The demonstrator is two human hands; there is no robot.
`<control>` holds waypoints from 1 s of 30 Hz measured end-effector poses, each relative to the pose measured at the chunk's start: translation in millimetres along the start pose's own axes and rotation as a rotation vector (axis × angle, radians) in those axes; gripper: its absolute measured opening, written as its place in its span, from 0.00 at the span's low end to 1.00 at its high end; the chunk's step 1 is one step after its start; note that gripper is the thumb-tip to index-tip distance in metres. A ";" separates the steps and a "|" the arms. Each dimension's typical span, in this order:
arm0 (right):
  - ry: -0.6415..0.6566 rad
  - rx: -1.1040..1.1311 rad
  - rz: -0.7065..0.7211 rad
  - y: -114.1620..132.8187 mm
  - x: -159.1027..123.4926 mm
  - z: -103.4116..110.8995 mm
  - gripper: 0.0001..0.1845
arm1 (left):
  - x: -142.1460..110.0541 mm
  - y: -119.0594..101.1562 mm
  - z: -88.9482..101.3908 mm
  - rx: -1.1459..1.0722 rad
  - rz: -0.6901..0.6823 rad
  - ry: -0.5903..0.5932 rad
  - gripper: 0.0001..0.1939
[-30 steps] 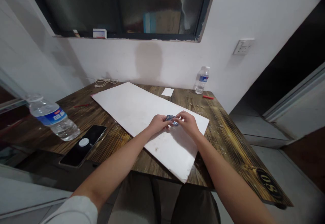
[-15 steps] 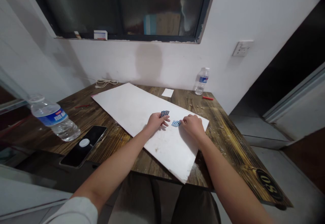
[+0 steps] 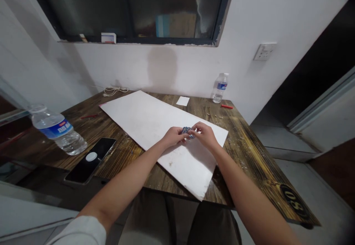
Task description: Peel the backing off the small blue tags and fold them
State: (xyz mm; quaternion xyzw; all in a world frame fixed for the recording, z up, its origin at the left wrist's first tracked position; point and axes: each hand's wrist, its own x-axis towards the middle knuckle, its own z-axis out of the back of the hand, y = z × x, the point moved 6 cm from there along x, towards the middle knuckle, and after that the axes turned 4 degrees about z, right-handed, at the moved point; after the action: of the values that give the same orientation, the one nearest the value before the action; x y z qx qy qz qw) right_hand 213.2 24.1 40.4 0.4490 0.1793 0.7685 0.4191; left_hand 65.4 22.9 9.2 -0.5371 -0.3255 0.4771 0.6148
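Observation:
A small bundle of blue-and-white printed pieces (image 3: 186,130) sits between my fingertips above a large white board (image 3: 144,115), which lies slanted across the wooden table (image 3: 244,152). My left hand (image 3: 174,137) pinches the bundle from the left. My right hand (image 3: 204,136) meets it from the right, and both hands rest low over the board. The fingers hide much of the bundle, so I cannot tell how many pieces it holds.
A large water bottle (image 3: 57,132) and a black phone (image 3: 91,160) lie left of the board. At the back stand a smaller bottle (image 3: 219,88), a white paper square (image 3: 183,101) and a red stick (image 3: 227,106). A wall and window lie behind the table.
The blue pieces lay in two separate small piles on the board; now they are gathered between my fingertips. My hands have moved together and lifted slightly.

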 end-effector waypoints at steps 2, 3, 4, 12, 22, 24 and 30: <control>-0.025 0.018 -0.038 -3.1 -0.4 2.4 0.14 | -0.5 -2.3 -1.4 -0.015 -0.012 0.023 0.14; -0.037 0.025 -0.052 -4.0 -0.4 3.8 0.14 | -0.6 -3.2 -1.4 -0.022 -0.020 0.028 0.15; -0.047 0.032 -0.059 -4.3 -0.4 4.9 0.13 | -0.6 -3.7 -1.2 -0.031 -0.028 0.029 0.16; -0.094 -0.048 -0.145 -8.6 -0.1 13.3 0.11 | 2.8 -0.5 8.2 -0.164 -0.022 -0.073 0.16; 0.161 -0.666 -0.201 -14.3 -6.7 11.2 0.14 | 6.7 5.6 26.4 -0.164 0.010 -0.278 0.14; 0.191 -0.598 -0.186 -12.5 -6.6 9.1 0.19 | 5.6 5.2 25.8 -0.156 0.011 -0.278 0.15; 0.394 -0.555 -0.103 -5.0 -13.6 -9.7 0.19 | 3.5 3.3 24.3 -0.131 0.012 -0.283 0.14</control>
State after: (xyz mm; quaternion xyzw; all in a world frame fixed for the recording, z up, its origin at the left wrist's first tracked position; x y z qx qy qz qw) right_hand 210.9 17.0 24.6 0.1510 0.0633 0.8378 0.5209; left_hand 43.6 34.6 10.8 -0.5054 -0.4361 0.5294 0.5236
